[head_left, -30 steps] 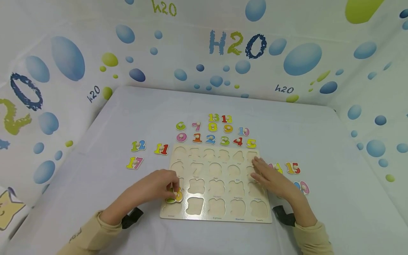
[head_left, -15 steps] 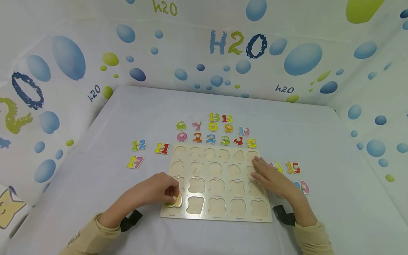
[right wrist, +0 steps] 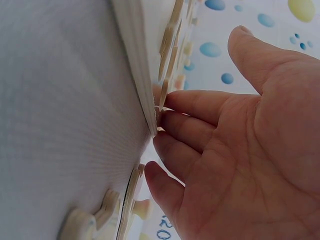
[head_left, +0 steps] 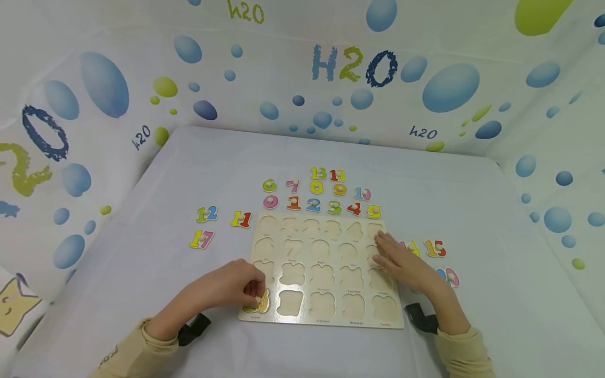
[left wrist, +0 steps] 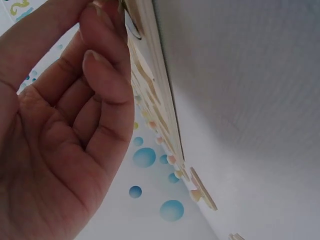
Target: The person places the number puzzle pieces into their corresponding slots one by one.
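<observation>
A pale wooden number-puzzle board (head_left: 304, 286) with rows of cut-out recesses lies on the white cloth. At its bottom-left recess, my left hand (head_left: 236, 282) pinches a two-digit number puzzle piece (head_left: 264, 301), green and yellow-orange. The fingers partly cover that piece, so its second digit is hard to read. My right hand (head_left: 410, 266) rests on the board's right edge with fingers stretched out. In the right wrist view, the straight fingertips touch the board's edge (right wrist: 136, 60). The left wrist view shows curled fingers (left wrist: 107, 75) beside the board; the pinched piece is mostly out of sight.
Number pieces with knobs, such as the pink 0 (head_left: 271, 202) and yellow 5 (head_left: 373, 211), line up behind the board. Pieces 12 (head_left: 207, 213), 11 (head_left: 241, 219) and 17 (head_left: 201, 239) lie left. Piece 15 (head_left: 435, 248) and others, partly covered, lie right.
My left hand has lowered the green and yellow-orange piece slightly toward the person, over the bottom-left recess. My right hand has stayed on the board's edge.
</observation>
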The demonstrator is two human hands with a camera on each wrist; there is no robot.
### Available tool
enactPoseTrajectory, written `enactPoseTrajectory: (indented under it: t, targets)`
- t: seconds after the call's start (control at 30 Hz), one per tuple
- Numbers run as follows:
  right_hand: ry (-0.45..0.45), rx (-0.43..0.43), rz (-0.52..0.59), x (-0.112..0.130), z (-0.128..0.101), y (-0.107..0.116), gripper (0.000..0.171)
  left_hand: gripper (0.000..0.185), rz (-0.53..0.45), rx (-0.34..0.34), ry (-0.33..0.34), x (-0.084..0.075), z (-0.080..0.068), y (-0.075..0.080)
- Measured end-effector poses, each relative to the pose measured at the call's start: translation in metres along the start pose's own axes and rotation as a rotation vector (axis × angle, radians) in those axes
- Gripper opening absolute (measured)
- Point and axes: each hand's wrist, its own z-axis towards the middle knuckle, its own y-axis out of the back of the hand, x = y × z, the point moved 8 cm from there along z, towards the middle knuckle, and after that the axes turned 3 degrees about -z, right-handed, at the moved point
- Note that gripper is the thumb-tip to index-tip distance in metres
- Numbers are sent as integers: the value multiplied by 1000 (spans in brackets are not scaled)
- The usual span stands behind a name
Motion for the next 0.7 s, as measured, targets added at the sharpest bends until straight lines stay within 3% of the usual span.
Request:
enactPoseTrajectory:
  t: [0.27,0.7]
  targets:
    - [0,-3,1,1,0,0,67,22,-7,8,-3,1,0,-1]
    - [6,-19,-7,4,-3,3,64,18,-99,34,-6,8,-1,1]
